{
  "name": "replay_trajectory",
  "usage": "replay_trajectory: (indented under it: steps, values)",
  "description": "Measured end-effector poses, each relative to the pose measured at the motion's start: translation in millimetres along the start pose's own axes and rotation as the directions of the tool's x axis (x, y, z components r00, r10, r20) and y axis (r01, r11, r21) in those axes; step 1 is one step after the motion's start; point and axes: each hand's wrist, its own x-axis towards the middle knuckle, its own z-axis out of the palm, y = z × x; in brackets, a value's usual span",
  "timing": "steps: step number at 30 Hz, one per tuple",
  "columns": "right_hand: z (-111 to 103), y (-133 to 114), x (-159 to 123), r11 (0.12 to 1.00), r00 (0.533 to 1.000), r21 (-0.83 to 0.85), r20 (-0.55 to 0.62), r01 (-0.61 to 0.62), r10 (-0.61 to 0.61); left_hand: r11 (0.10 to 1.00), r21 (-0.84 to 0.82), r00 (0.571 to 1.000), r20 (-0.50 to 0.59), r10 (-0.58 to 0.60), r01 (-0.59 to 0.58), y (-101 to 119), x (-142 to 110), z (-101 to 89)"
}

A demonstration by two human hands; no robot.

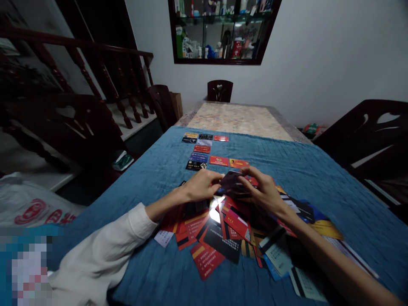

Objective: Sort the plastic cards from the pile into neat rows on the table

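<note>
Between my two hands a dark plastic card point(230, 180) is held up over a loose pile of cards. My left hand point(202, 184) pinches its left edge with thumb and fingers. At the other side my right hand point(262, 187) grips its right edge. Below lie many overlapping cards, among them a red card point(236, 222), a black card point(222, 240) and a pale striped card point(277, 250). Beyond my hands, cards lie face up in rows: a black VIP card point(195, 165), a blue card point(199, 157), a red card point(218, 161) and an orange card point(239, 163).
A blue cloth point(153, 165) covers the near part of the table; its patterned far end point(236, 114) is bare. Dark wooden chairs point(219, 90) stand around it. A white plastic bag point(35, 204) sits at the left, near a railing point(76, 44). A glass cabinet point(219, 61) is set in the wall.
</note>
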Motion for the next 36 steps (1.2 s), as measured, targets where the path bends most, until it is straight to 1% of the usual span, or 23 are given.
replay_trajectory:
  steps: [2,5,9,12,18,22,28,31,36]
  values:
    - [-0.5,-0.5,4.0,0.997,0.998,-0.037,-0.005,0.070,-0.070,0.999,-0.038,0.997,-0.078,-0.015,0.012,1.5,-0.2,0.9]
    - [-0.4,-0.7,9.0,0.976,0.987,-0.148,0.031,0.159,-0.156,0.997,-0.079,0.983,-0.179,-0.033,0.019,1.8,0.7,3.2]
    - [2.7,-0.7,13.5,0.915,0.964,-0.304,0.083,0.265,-0.252,0.991,-0.127,0.967,-0.247,-0.065,0.034,-1.1,2.1,7.3]
    - [6.6,-0.7,15.8,0.879,0.951,-0.363,0.119,0.310,-0.286,0.987,-0.152,0.963,-0.254,-0.089,0.051,-2.7,2.0,10.0]
    - [15.3,-1.8,16.9,0.872,0.944,-0.363,0.145,0.328,-0.295,0.991,-0.108,0.974,-0.203,-0.099,0.078,-3.0,0.5,11.6]
    - [21.9,-2.1,12.0,0.875,0.945,-0.366,0.198,0.316,-0.259,0.992,-0.026,0.978,-0.169,-0.125,0.122,-7.5,-1.5,11.9]
    - [27.8,-3.5,1.8,0.903,0.949,-0.357,0.284,0.238,-0.137,0.984,0.072,0.982,-0.107,-0.157,0.165,-12.7,-5.1,11.4]
    - [28.3,-6.3,0.1,0.899,0.942,-0.387,0.327,0.203,-0.072,0.979,0.096,0.981,-0.087,-0.174,0.182,-14.3,-5.4,10.8]
    - [28.3,-10.4,0.2,0.884,0.921,-0.433,0.390,0.178,0.006,0.972,0.123,0.977,-0.093,-0.191,0.202,-21.2,-5.1,10.5]
